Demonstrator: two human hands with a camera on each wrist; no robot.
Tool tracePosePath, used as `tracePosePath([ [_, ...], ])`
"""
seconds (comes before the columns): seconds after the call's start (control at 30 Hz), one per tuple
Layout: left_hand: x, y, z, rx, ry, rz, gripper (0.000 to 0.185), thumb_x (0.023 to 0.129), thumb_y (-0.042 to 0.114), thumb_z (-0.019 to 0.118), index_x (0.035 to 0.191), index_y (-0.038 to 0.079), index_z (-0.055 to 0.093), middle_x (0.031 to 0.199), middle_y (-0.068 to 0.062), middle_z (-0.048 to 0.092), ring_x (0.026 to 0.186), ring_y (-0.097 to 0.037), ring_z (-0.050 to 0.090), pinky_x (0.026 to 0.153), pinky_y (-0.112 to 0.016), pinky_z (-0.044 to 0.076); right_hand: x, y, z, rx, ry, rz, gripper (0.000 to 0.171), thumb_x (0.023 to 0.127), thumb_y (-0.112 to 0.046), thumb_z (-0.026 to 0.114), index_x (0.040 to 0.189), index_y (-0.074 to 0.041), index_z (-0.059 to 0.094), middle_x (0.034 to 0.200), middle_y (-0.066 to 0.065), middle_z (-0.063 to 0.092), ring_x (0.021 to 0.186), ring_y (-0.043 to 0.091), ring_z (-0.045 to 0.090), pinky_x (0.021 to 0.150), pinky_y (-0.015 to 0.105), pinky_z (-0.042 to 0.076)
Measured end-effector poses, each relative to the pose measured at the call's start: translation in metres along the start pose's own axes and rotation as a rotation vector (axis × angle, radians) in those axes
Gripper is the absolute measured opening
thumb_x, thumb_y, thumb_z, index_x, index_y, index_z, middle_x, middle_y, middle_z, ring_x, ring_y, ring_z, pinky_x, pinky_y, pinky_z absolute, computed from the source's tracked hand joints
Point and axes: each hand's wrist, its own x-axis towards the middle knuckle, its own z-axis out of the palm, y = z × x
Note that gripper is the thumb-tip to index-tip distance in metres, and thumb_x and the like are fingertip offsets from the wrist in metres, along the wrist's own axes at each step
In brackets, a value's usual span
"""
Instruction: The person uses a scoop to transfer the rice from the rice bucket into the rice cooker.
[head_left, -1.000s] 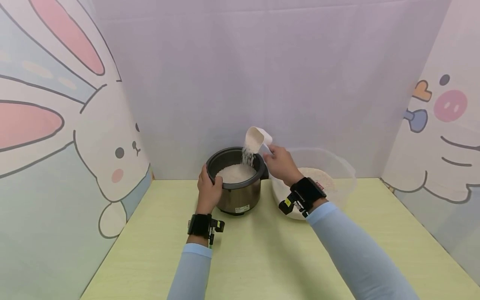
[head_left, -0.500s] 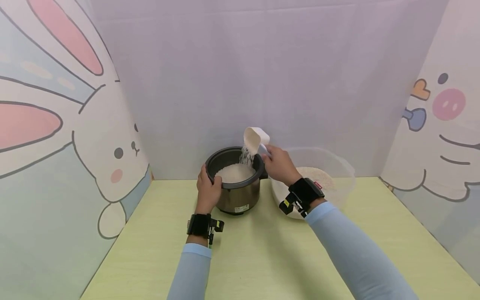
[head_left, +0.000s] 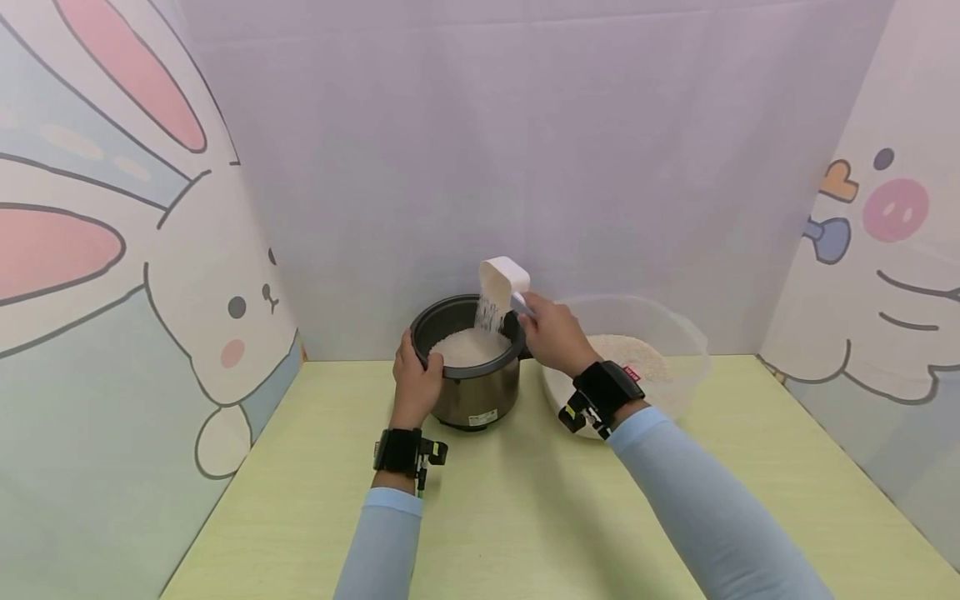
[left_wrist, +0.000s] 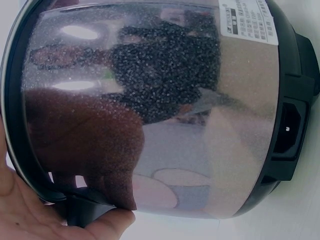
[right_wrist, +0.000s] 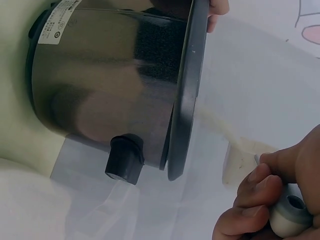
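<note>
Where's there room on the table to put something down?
Bare table: left, between the rabbit wall and left sleeve; in front, between left sleeve and right sleeve; right, between tub and right wall. Crowded: around cooker, scoop and tub.

Pale blue sleeves (head_left: 382, 546) end in brighter blue cuffs (head_left: 393, 499), black wrist straps (head_left: 398, 452) carrying small black modules (head_left: 435, 459) with yellow marks (head_left: 575, 405).

You had a pale yellow-green table (head_left: 480, 508) before you. Toward its far edge, a dark rice cooker (head_left: 477, 398) stood upright on it, with a clear tub (head_left: 696, 335) just beside it, to your right.
</note>
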Motion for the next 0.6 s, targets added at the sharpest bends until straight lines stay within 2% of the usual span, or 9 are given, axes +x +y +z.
tracePosePath([
  [0.2, -0.0001, 0.0008, 0.0004, 0.003, 0.004, -0.002, 0.075, 0.101, 0.03, 0.042, 0.165, 0.013, 0.008, 0.168, -0.017, 0.014, 0.155, -0.036, 0.011, 0.121, -0.056, 0.023, -0.0012, 0.0, 0.0018, -0.07, -0.008, -0.005, 0.048, 0.108, -0.01, 0.048, 0.152, 0.007, 0.041, 0.114, 0.03, 0.068, 0.066, 0.027, 0.059, 0.062, 0.039, 0.043],
  [0.37, -0.0004, 0.001, 0.0006, 0.003, 0.006, 0.005, 0.075, 0.101, 0.029, 0.043, 0.165, 0.012, 0.009, 0.168, -0.018, 0.014, 0.154, -0.037, 0.011, 0.121, -0.056, 0.022, -0.0026, -0.002, 0.0016, -0.121, -0.009, -0.015, 0.046, 0.107, -0.011, 0.049, 0.151, 0.004, 0.044, 0.116, 0.029, 0.068, 0.079, 0.034, 0.065, 0.071, 0.046, 0.049],
  [0.6, 0.0002, 0.0002, 0.001, 0.005, 0.008, 0.005, 0.075, 0.101, 0.03, 0.043, 0.165, 0.011, 0.009, 0.168, -0.018, 0.014, 0.154, -0.038, 0.011, 0.12, -0.057, 0.023, -0.0044, -0.0012, 0.0037, -0.199, -0.042, -0.022, 0.042, 0.107, -0.012, 0.05, 0.147, -0.001, 0.048, 0.104, 0.024, 0.07, 0.073, 0.03, 0.063, 0.066, 0.045, 0.049],
])
